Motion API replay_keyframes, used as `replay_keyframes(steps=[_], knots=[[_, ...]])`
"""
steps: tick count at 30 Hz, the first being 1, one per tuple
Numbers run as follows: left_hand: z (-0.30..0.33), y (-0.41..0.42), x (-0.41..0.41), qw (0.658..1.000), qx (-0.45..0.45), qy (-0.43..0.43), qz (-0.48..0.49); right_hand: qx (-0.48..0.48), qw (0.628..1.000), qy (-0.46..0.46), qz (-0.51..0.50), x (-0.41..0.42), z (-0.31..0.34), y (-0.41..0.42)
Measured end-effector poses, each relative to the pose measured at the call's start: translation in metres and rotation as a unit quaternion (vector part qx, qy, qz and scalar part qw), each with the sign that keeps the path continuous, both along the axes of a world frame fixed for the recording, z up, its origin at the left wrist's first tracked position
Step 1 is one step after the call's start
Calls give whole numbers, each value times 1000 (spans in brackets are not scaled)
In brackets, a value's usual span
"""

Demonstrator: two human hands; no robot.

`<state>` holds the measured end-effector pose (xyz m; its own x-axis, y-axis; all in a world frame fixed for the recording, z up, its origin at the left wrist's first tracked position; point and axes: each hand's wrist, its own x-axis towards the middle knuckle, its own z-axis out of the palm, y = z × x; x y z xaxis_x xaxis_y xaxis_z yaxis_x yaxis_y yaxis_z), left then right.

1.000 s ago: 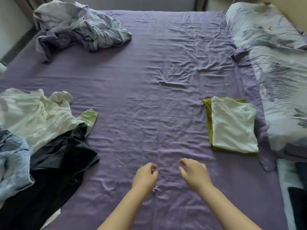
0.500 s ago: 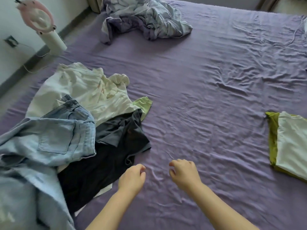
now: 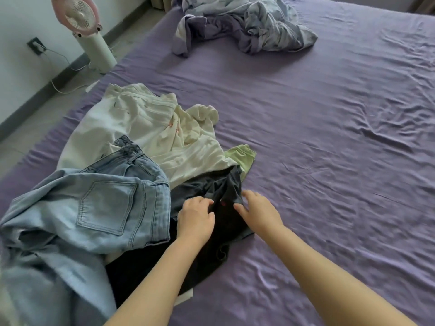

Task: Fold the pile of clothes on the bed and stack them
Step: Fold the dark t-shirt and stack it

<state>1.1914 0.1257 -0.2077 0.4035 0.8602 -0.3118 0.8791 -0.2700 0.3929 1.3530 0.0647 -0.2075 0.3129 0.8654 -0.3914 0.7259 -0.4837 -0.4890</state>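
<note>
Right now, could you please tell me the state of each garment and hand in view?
Dark garment: unfolded, bunched, gripped by the left hand.
Jeans: unfolded, crumpled.
White clothes: unfolded, heaped.
Left hand: pinching the dark garment.
Right hand: fingers straight, on the dark garment.
Blanket: crumpled.

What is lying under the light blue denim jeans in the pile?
Under the light blue denim jeans, a white garment shows at the far edge and a dark, nearly black garment at the near-right edge. Anything beneath their middle is covered.
</note>
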Motion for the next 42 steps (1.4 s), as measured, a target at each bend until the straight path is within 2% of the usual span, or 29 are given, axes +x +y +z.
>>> replay_keyframes(steps=[3,6,10,13,15,18,22,26,27,31,34,37,40,42], knots=[[-8,17,-4,997,7,76,-24,-27,999,20,-41,-8,-9,19],[-11,23,-6,995,-33,96,-21,-63,996,10,-63,-12,-19,20],[1,18,3,998,-62,9,15,18,973,158,-168,4,-11,4],[21,11,25,988,-111,-95,54,90,951,221,-195,25,16,-14],[40,0,47,955,-201,-192,102,104,936,269,-201,36,38,-26],[75,-29,83,866,-347,-313,179,122,917,329,-188,50,76,-42],[129,-65,119,797,-418,-379,216,164,929,302,-136,75,136,-66],[198,-82,143,725,-495,-397,267,230,916,316,-88,98,202,-102],[215,-88,148,727,-502,-388,262,243,917,307,-72,101,216,-112],[268,-121,174,791,-440,-378,193,242,928,283,-28,116,265,-161],[303,-140,190,838,-362,-396,98,268,925,262,-60,143,302,-198],[338,-153,200,845,-330,-420,-3,303,938,155,-67,177,338,-225],[378,-169,213,848,-322,-410,-98,304,949,82,-22,203,367,-245],[402,-180,223,847,-309,-407,-145,306,949,74,-4,211,383,-255]])
